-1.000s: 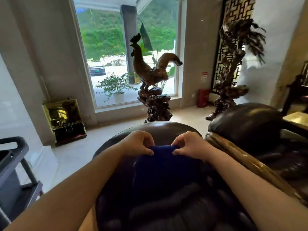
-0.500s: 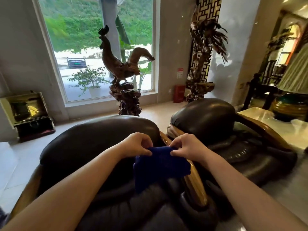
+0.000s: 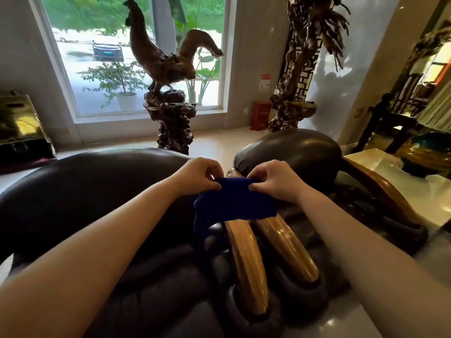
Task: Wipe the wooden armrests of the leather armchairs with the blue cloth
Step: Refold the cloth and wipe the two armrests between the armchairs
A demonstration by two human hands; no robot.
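Head view — both hands, left hand (image 3: 199,175) and right hand (image 3: 273,180), pinch one dark blue cloth (image 3: 234,203) above two glossy wooden armrests (image 3: 246,259) — two black leather armchairs (image 3: 85,191).

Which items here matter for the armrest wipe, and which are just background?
In the job:
- blue cloth, pinched at its top edge by left hand and right hand
- two wooden armrests side by side
- leather armchairs

Just around:
- rooster carving
- root sculpture
- red box
- potted plant outside
- stone side table
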